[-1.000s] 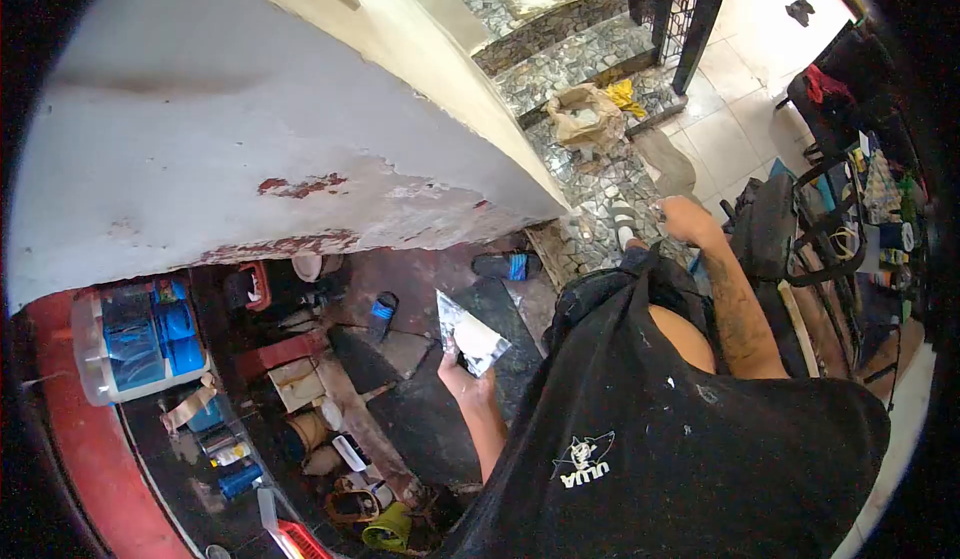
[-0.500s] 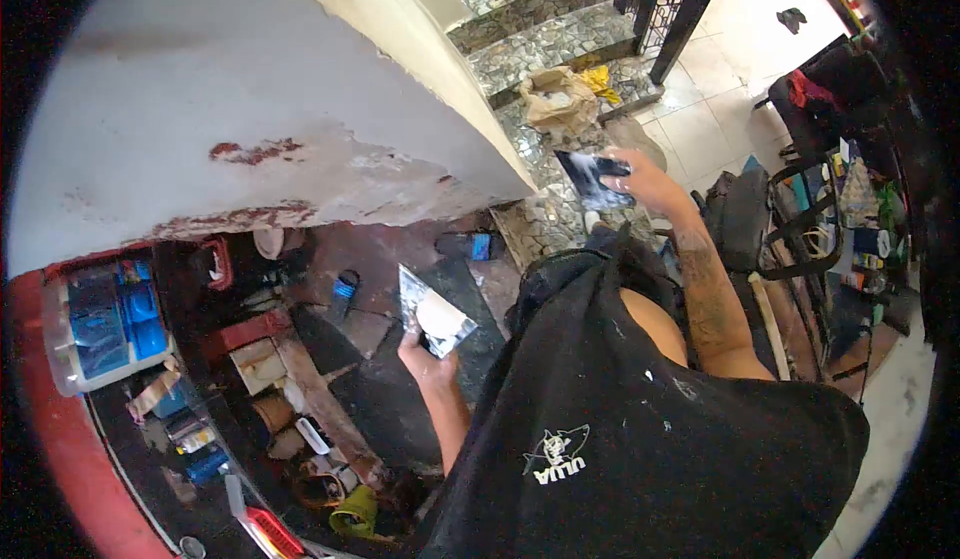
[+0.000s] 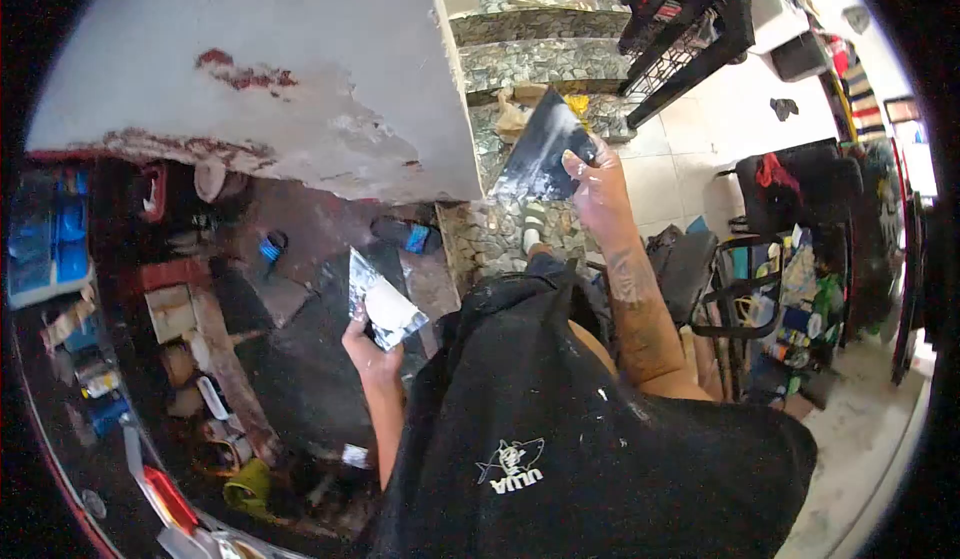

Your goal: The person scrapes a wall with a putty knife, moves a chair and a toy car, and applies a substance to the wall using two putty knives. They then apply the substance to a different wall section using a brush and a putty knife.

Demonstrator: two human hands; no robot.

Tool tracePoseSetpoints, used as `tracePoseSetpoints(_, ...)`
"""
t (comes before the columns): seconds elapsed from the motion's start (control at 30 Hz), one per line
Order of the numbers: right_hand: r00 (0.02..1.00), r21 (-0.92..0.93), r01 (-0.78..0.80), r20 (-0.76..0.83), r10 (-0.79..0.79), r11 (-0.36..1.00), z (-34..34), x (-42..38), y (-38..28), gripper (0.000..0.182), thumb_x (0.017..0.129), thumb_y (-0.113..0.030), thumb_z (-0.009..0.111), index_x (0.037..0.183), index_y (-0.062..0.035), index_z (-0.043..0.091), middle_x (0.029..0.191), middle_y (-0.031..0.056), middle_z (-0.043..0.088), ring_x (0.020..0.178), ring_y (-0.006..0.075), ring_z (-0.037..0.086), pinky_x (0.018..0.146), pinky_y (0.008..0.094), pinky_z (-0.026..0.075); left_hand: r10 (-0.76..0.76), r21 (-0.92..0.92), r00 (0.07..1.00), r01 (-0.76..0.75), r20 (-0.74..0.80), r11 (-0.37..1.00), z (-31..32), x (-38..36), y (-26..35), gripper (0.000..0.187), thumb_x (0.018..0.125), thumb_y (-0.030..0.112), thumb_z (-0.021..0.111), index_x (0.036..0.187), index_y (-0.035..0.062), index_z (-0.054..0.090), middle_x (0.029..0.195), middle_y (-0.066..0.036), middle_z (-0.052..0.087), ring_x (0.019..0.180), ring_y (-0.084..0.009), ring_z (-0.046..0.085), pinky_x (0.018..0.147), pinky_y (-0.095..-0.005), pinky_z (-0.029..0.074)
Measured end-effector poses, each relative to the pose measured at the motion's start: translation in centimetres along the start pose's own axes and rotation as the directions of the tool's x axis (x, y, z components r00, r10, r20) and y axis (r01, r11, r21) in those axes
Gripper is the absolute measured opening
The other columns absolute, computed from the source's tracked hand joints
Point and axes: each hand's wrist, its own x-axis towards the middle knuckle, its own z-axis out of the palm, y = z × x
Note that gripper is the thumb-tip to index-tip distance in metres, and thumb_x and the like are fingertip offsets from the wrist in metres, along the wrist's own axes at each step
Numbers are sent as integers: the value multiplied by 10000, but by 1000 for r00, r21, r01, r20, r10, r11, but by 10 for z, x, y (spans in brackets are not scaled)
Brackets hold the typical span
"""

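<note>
Low at centre-left, my left hand (image 3: pixel 372 351) grips a flat triangular plate (image 3: pixel 386 309) that carries a lump of white paste. My right hand (image 3: pixel 598 191) is closed on a dark flat blade (image 3: pixel 548 159) smeared with white, its thumb lying on the face. The blade is raised near the lower right corner of the white wall (image 3: pixel 300 69). Whether it touches the wall I cannot tell. Reddish peeled patches mark the wall's surface and lower edge.
Stone-patterned steps (image 3: pixel 545 59) rise behind the blade, beside a black metal railing (image 3: pixel 690 39). A crumpled bag (image 3: pixel 512 119) lies on a step. Blue bins (image 3: pixel 55 234) stand at left, a black chair (image 3: pixel 795 179) at right. Slippers (image 3: pixel 272 247) lie on the dark floor.
My right hand has turned and lifted the blade, which now shows its broad face. The view has shifted, and things below the wall now appear farther left. My left hand still holds the plate.
</note>
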Motion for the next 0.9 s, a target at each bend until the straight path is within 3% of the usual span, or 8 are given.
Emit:
tracePoseSetpoints(0.1,1000,70,-18,-15,19,997,13,-4,-3,300,704,-25,612,975,-16,484,812,45,560,663,101,532,603,244,454,-92,-228,996,86,-18,970,3,-2,3,262,772,104,440,988,-27,506,950,-107,569,866,-229,556,794,-360,440)
tracePoseSetpoints(0.3,999,343,-18,-29,30,939,-6,-19,-17,277,729,-22,581,982,-29,468,831,48,549,703,133,546,608,274,469,-32,-225,993,6,-111,974,-17,1,9,324,730,93,399,1010,-39,494,976,-116,552,898,-230,541,814,-344,436)
tracePoseSetpoints(0.37,994,202,-97,-30,105,975,-31,-18,-6,291,730,-43,589,994,-29,467,849,39,553,732,129,541,619,265,460,25,-148,989,-46,-144,988,-16,3,8,278,781,122,383,988,-31,489,926,-105,567,802,-209,576,698,-327,489)
tracePoseSetpoints(0.47,977,75,-214,31,212,974,-48,-24,-5,332,712,-39,600,1014,-28,464,863,47,556,711,136,545,594,261,462,104,-45,994,-105,-41,993,-17,9,2,256,784,70,392,988,-51,488,891,-88,568,771,-178,571,686,-291,480)
tracePoseSetpoints(0.6,999,117,-21,37,17,993,-34,-37,-24,328,698,-31,603,1000,-28,474,876,58,559,679,138,543,558,252,465,194,144,976,-206,94,968,-7,6,1,273,710,-25,510,981,-52,506,918,-60,558,806,-112,535,701,-235,436)
tracePoseSetpoints(0.7,998,-91,63,34,-60,994,-30,-30,-18,300,692,-38,614,968,-31,495,846,47,565,664,119,535,533,239,455,96,52,994,-98,42,994,3,11,1,275,751,77,431,997,-25,501,964,-103,562,866,-220,556,778,-339,451)
tracePoseSetpoints(0.77,998,-147,1,66,9,989,-17,-28,-18,200,681,-64,641,855,-22,550,754,25,572,654,87,518,544,227,438,-50,-217,999,52,16,975,11,12,3,268,753,76,434,993,-24,504,962,-102,564,869,-218,555,779,-337,450)
tracePoseSetpoints(0.9,977,-208,110,204,-67,972,27,-7,-22,150,683,-92,651,799,-17,592,660,12,572,594,61,490,550,222,415,20,-181,1000,-21,-8,983,24,5,4,268,760,95,437,992,-20,510,956,-100,568,874,-218,552,792,-343,440)
